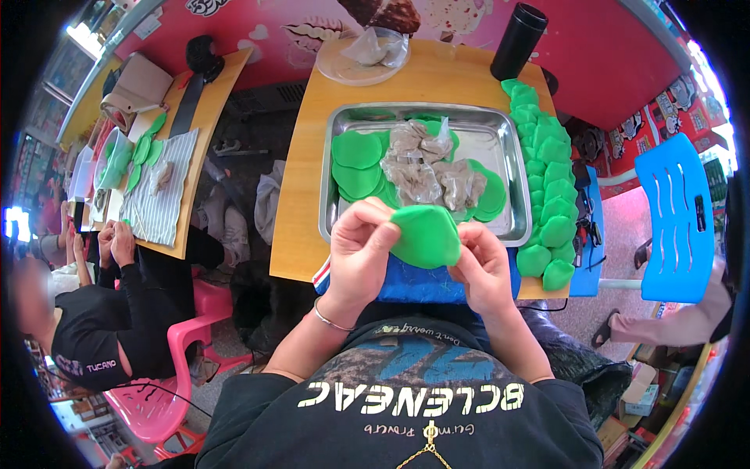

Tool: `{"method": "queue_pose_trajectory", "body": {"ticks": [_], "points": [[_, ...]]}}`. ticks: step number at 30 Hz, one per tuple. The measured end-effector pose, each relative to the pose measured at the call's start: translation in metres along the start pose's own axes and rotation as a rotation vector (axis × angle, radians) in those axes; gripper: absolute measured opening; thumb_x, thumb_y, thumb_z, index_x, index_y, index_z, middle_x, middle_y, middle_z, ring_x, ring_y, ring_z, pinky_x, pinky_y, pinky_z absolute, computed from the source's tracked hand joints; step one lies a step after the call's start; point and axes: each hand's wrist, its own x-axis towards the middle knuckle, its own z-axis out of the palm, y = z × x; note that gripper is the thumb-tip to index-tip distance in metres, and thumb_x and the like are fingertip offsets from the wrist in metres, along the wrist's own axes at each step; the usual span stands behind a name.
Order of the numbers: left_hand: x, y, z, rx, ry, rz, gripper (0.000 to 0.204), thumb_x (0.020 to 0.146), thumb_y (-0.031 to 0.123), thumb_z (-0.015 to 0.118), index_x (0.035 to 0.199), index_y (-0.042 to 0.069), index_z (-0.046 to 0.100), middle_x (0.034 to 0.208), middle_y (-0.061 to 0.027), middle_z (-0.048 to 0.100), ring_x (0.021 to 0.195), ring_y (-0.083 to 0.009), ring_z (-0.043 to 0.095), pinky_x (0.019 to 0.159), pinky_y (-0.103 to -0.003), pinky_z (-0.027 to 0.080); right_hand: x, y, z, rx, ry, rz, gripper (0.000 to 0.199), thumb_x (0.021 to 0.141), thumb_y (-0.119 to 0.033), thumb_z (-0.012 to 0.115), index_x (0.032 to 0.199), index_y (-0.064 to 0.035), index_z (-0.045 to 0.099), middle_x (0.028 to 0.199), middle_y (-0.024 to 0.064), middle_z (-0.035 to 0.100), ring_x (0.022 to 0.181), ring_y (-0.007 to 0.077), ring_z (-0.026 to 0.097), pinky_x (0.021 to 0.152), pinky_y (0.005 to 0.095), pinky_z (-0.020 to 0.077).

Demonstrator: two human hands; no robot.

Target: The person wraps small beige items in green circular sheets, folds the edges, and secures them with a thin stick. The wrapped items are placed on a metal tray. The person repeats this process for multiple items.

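Note:
Between my hands is a soft, rounded green petal-like piece [426,237], held up just past the near edge of a metal tray [336,125]. My left hand [362,242] pinches its left edge between thumb and fingers. The lower right edge is pinched by my right hand [483,262]. In the tray lie more flat green pieces [359,160], with several clear plastic bags of greyish-brown stuff [461,187] on top. Overlapping, puffier green pieces [558,195] run down the table's right side.
The wooden table [305,187] also carries a black tumbler [519,39] and a round plastic lid [344,66] with a bag on it. A blue chair [676,219] stands at right. At left, a co-worker [109,328] sits on a pink chair [176,367] by another table.

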Motion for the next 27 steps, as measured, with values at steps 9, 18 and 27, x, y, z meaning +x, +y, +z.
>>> {"method": "queue_pose_trajectory", "body": {"ticks": [9, 18, 27], "points": [[-0.002, 0.009, 0.001, 0.346, -0.03, -0.073, 0.001, 0.085, 0.0, 0.058, 0.085, 0.0, 0.058, 0.081, -0.0024, 0.054, 0.076, -0.008, 0.051, 0.07, -0.021, 0.041, 0.007, -0.001, -0.005, -0.657, -0.015, -0.325, 0.028, 0.084, 0.004, 0.055, 0.112, -0.0027, 0.057, 0.073, -0.0048, 0.045, 0.058, 0.0037, 0.041, 0.051, 0.0182, 0.0323], [-0.004, -0.004, -0.009, 0.004, 0.082, -0.177, 0.012, 0.084, -0.001, 0.059, 0.096, 0.0, 0.061, 0.085, -0.0045, 0.058, 0.077, -0.0093, 0.054, 0.07, -0.023, 0.044, 0.001, 0.008, -0.008, -0.18, 0.115, -0.052, 0.023, 0.082, 0.003, 0.057, 0.102, -0.0066, 0.064, 0.073, -0.0019, 0.045, 0.062, 0.0035, 0.041, 0.052, 0.0189, 0.0319], [-0.006, -0.011, -0.014, 0.012, 0.042, -0.172, 0.006, 0.086, 0.005, 0.058, 0.09, 0.001, 0.061, 0.088, -0.0047, 0.062, 0.081, -0.0116, 0.058, 0.074, -0.025, 0.047, -0.004, 0.016, -0.005, -0.253, 0.088, -0.106, 0.022, 0.084, 0.002, 0.057, 0.103, -0.0041, 0.063, 0.08, -0.0023, 0.046, 0.061, 0.0027, 0.04, 0.052, 0.0176, 0.0322]]}}
